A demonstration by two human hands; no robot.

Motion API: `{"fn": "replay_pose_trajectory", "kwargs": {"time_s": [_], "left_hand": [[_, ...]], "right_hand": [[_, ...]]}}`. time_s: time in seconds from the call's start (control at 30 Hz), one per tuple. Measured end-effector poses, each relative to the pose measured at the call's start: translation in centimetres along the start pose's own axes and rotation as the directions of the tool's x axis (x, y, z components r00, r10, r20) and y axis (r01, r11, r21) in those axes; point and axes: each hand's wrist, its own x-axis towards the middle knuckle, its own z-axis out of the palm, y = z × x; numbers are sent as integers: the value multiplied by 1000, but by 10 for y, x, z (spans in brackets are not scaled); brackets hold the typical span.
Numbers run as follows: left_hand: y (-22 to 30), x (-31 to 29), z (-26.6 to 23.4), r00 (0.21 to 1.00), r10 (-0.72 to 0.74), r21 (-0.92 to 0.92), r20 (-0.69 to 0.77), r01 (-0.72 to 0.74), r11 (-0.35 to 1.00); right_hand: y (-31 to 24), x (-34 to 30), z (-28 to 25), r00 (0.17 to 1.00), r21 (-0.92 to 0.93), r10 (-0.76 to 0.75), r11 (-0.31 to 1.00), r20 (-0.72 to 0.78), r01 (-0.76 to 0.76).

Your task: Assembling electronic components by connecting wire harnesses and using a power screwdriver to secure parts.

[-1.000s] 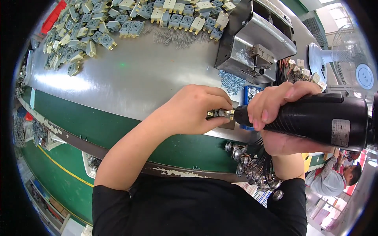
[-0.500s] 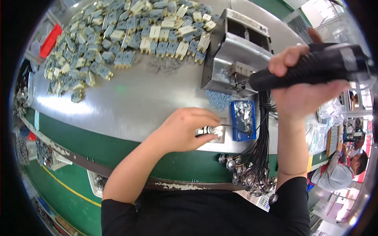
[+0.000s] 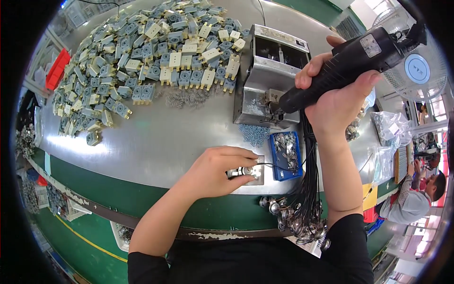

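My left hand curls its thumb and fingers around a small shiny metal part with a black cable running from it. The part rests by a small metal plate near the table's front edge. My right hand grips a black electric screwdriver. Its tip points down to the left, at the front of a metal screw feeder; whether it touches a screw is hidden. Beside my left hand stands a blue tray of small metal pieces. Light blue screws lie below the feeder.
A large heap of grey and cream blocks covers the far left, with small springs before it. Black cables with round metal ends hang over the front edge. A fan and a co-worker are at the right.
The view has shifted slightly. The screwdriver has tilted, its tip now lower at the feeder's front, and looks sharper. My left hand keeps its hold on the metal part.
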Motion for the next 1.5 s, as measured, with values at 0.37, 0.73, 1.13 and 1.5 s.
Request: {"fn": "replay_pose_trajectory", "kwargs": {"time_s": [0.37, 0.73, 1.13, 1.5], "left_hand": [[1, -1, -1, 1000, -25, -20, 2, 25, 999], [0, -1, -1, 979, 25, -42, -203, -34, 999], [-4, -7, 2, 969, 78, -127, -233, -110, 986], [-8, -6, 4, 949, 150, -48, -276, -170, 984]], "right_hand": [[-8, -14, 3, 995, 100, 94, 990, 28, -96], [-32, -55, 23, 945, 299, 195, 915, 264, -272], [-41, -66, 35, 934, 271, 221, 916, 279, -297], [-44, -69, 38, 917, 241, 219, 921, 333, -307]]}}
